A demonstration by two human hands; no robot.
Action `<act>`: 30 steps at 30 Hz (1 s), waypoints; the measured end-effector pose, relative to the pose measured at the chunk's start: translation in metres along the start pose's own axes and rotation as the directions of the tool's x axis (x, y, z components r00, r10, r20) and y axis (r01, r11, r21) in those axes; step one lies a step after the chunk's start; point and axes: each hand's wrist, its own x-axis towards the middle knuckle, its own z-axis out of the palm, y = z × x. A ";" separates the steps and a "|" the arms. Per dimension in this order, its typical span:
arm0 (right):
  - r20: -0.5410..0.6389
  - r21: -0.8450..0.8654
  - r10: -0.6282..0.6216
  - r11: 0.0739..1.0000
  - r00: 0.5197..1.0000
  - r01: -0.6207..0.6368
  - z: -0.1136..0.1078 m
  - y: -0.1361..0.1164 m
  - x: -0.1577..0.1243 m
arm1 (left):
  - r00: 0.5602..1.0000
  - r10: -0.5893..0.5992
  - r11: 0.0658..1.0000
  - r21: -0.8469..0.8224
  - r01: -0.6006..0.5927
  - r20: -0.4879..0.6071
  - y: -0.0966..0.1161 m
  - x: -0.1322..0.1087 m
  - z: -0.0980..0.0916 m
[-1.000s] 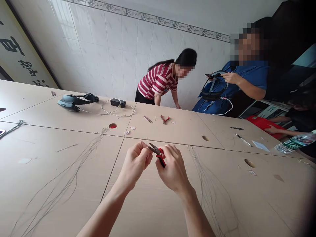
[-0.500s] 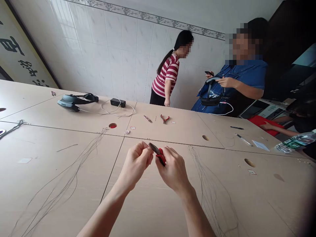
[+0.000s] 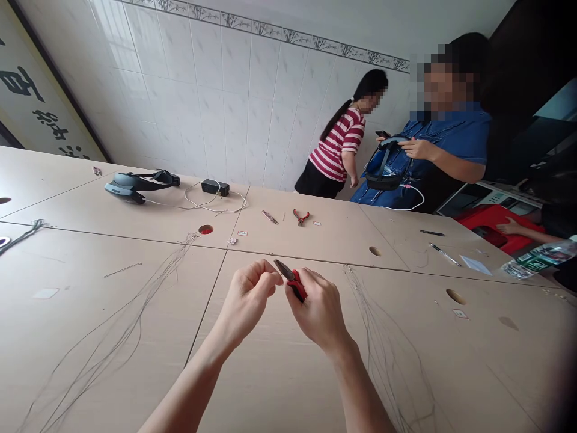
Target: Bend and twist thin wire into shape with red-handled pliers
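Note:
My right hand (image 3: 318, 307) is closed round the red handles of a pair of pliers (image 3: 285, 270), whose dark jaws point up and to the left. Close to the jaws, my left hand (image 3: 252, 294) is pinched, fingertips together; whatever is between them is too small to make out. Both hands hover over the near part of the table (image 3: 270, 385). To the right of them lies a bundle of thin grey cords (image 3: 372, 325). A second bundle of cords (image 3: 144, 294) stretches across the table on the left.
Farther back lie red-handled pliers (image 3: 301, 218), tweezers (image 3: 270, 216), a headset (image 3: 130, 185) and a black box (image 3: 215, 187) with a white cable. Pens and a plastic bottle (image 3: 541, 258) are at the right. Two people stand behind the table; another person's arm is at the right.
The pliers' jaws have shifted slightly right, away from my left fingertips. The person in stripes has moved right, and the red thing at the far right has moved too.

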 end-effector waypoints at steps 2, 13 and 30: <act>-0.007 0.003 -0.001 1.000 1.000 0.001 0.000 0.000 0.000 | 1.000 -0.008 1.000 0.025 0.008 -0.012 0.000 0.000 -0.001; -0.031 0.048 -0.002 0.999 1.000 0.003 -0.001 -0.002 0.000 | 0.991 0.133 0.989 -0.073 -0.130 0.029 -0.005 -0.001 0.011; 0.072 0.194 0.095 0.975 0.993 -0.107 -0.004 0.001 0.002 | 0.981 0.196 0.959 -0.207 -0.192 0.002 -0.017 0.001 0.017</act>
